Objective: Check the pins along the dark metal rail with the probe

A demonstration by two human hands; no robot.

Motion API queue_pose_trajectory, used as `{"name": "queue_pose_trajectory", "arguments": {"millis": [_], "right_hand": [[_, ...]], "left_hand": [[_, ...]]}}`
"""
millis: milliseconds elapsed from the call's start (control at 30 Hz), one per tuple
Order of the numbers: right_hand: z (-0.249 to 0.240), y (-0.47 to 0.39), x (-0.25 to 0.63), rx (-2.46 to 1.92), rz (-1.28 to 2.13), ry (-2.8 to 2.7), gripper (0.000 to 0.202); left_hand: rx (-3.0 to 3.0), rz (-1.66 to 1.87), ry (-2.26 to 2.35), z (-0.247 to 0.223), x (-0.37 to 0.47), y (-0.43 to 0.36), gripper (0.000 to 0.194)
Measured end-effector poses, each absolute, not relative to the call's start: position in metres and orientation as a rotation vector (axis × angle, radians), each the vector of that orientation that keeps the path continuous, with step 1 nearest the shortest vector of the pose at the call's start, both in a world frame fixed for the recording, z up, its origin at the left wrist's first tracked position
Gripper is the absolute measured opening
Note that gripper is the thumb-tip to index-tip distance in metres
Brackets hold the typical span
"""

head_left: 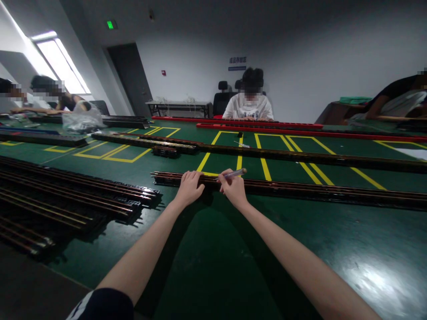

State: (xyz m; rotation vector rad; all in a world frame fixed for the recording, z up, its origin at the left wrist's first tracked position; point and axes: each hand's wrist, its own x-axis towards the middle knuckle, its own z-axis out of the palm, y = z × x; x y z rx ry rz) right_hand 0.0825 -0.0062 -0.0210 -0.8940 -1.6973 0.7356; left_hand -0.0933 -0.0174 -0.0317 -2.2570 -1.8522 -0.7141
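Note:
A long black rail (300, 190) with thin copper-coloured strips lies crosswise on the green table in front of me. Near its left end, my left hand (191, 186) grips it, fingers over the top and far edge, thumb on the near side. Just to the right, my right hand (232, 186) is closed around a slim pen-like tool (236, 173) with a translucent barrel. The tool slants down to the left towards the rail; its tip is too small to make out, so I cannot tell whether it touches.
Several similar rails (76, 191) lie at the left. Another long rail (267, 152) runs behind mine, near a short black piece (165, 152). Farther back are red rails (260, 126) and a plastic bag (83, 118). A person (248, 106) sits opposite; others work at both sides.

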Motion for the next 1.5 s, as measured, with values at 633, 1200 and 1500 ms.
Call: {"name": "queue_pose_trajectory", "arguments": {"millis": [633,1200,1500], "right_hand": [[-0.023,-0.005,0.082,-0.869,0.737,-1.689,0.025],[-0.021,-0.009,0.08,-0.828,0.781,-1.691,0.029],[-0.02,-0.011,0.08,-0.853,0.781,-1.697,0.033]], "left_hand": [[-2.241,-0.627,-1.913,-0.029,-0.089,-0.014,0.035],[-2.25,-0.62,-1.969,-0.024,-0.101,-0.017,0.032],[-2.215,-0.465,-1.882,-0.017,-0.101,-0.022,0.03]]}}
